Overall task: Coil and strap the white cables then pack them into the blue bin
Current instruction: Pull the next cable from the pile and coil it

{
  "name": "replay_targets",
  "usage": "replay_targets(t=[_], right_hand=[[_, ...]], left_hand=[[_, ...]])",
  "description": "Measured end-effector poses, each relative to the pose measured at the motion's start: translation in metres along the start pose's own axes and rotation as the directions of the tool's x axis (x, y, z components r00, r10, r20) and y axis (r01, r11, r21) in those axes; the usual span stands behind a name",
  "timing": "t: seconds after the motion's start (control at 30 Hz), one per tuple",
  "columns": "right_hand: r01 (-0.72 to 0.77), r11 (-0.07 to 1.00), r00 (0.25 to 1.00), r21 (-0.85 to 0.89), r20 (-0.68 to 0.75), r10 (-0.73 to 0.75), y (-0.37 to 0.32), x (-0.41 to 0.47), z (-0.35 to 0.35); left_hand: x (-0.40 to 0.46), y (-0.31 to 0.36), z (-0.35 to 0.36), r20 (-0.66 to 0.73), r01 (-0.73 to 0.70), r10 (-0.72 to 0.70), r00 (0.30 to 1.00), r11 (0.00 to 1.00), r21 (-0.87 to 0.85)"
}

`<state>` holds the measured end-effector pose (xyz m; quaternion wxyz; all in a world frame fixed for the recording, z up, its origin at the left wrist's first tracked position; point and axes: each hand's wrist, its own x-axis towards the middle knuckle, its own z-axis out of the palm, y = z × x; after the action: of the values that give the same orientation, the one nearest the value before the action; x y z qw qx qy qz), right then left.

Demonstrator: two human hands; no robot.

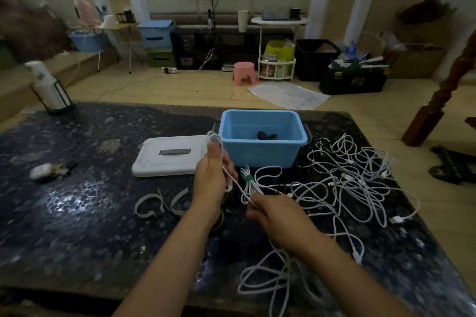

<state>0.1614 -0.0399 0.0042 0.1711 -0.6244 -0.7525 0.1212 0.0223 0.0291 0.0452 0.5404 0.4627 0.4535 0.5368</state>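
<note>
Coiling white cable (233, 180): left hand (212, 175), right hand (277, 216).

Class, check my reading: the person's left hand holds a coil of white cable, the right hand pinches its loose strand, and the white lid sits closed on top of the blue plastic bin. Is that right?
Not quite. The flat white lid is off the blue plastic bin, lying on the dark table to its left, as the head view shows. The rest holds: the left hand holds the coil of white cable, and the right hand pinches its strand.
</note>
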Motion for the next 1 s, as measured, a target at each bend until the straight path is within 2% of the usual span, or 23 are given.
replay_targets(t=[0.07,0.17,0.43,0.7,0.77,0.87,1.0], right_hand=[[-0.023,0.999,1.000,-0.049,0.019,0.024,0.009,0.000,-0.001],[-0.098,0.994,0.995,-0.054,0.022,0.099,0.027,0.003,-0.005],[-0.287,0.956,0.954,0.062,-0.071,0.291,0.054,0.007,-0.014],[-0.256,0.935,0.965,0.247,0.006,0.262,0.036,0.020,-0.022],[-0.240,0.936,0.967,0.257,-0.025,0.255,0.033,0.023,-0.025],[-0.292,0.923,0.945,0.250,-0.075,0.319,0.030,0.027,-0.029],[-0.335,0.914,0.922,0.228,-0.122,0.368,0.025,0.032,-0.026]], left_hand=[[0.001,0.009,-0.003,0.054,0.078,-0.067,0.996,0.969,-0.234],[0.003,0.015,-0.013,0.133,0.160,-0.126,0.983,0.943,-0.290],[0.004,0.015,-0.029,0.196,0.158,-0.144,0.970,0.986,-0.058],[0.001,0.009,-0.019,0.194,0.072,-0.100,0.976,0.986,0.148],[-0.001,0.010,-0.018,0.197,0.068,-0.099,0.975,0.985,0.157],[-0.003,0.009,-0.017,0.221,0.086,-0.125,0.967,0.980,0.179],[-0.005,0.000,-0.010,0.266,0.105,-0.193,0.944,0.944,0.312]])
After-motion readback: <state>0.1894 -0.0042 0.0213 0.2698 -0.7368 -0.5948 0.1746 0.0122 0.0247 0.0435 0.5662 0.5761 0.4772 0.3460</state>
